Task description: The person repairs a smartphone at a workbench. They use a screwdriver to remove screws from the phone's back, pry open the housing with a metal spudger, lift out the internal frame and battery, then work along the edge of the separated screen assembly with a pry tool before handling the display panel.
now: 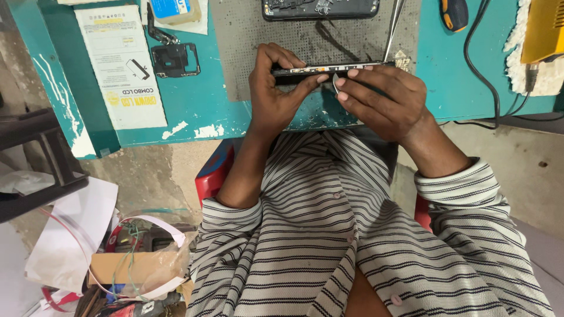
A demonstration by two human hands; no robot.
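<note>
Head view: phone (329,68) edge-on between both hands, left (275,94) and right (379,100) gripping its ends

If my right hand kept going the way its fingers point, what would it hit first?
The right hand points leftward, its fingertips already at the thin phone held on edge. Past that, it would likely meet the left hand, though depth is hard to judge.

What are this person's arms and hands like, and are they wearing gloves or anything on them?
No gloves: the left hand and right hand are bare, with no rings or watch visible. The forearms are bare too. The person wears a striped shirt, pale with thin dark stripes and small buttons, its sleeves pushed up near the elbows.
</note>
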